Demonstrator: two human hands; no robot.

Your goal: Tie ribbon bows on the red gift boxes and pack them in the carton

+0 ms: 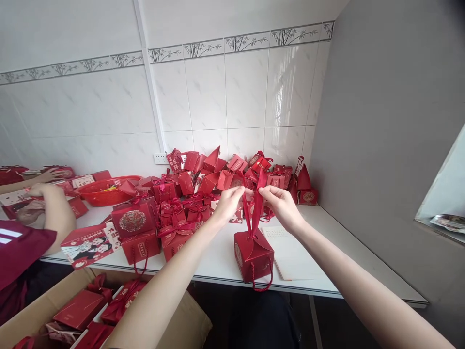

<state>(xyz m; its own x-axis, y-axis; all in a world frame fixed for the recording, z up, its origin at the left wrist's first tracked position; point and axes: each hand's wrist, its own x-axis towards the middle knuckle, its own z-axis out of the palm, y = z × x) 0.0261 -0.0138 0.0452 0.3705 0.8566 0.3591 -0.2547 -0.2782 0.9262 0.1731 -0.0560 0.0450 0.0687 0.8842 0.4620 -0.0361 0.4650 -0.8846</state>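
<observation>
A small red gift box (254,257) stands upright at the front edge of the white table, its curved top flaps folded together. Red ribbon (255,213) rises from the top of that box in two strands. My left hand (229,203) pinches one strand, and my right hand (279,206) pinches the other, both held above the box and a little apart. A twisted red cord handle (263,286) hangs down the box's front. Beside the box on the right lies an open notebook (290,257) with writing at its top.
Many red gift boxes (203,182) are piled at the back and left of the white table (348,247). A red basin (105,191) stands farther left. A co-worker's arm (58,208) reaches in there. Below, a cardboard carton (47,295) holds more red boxes. A grey wall (374,121) bounds the right.
</observation>
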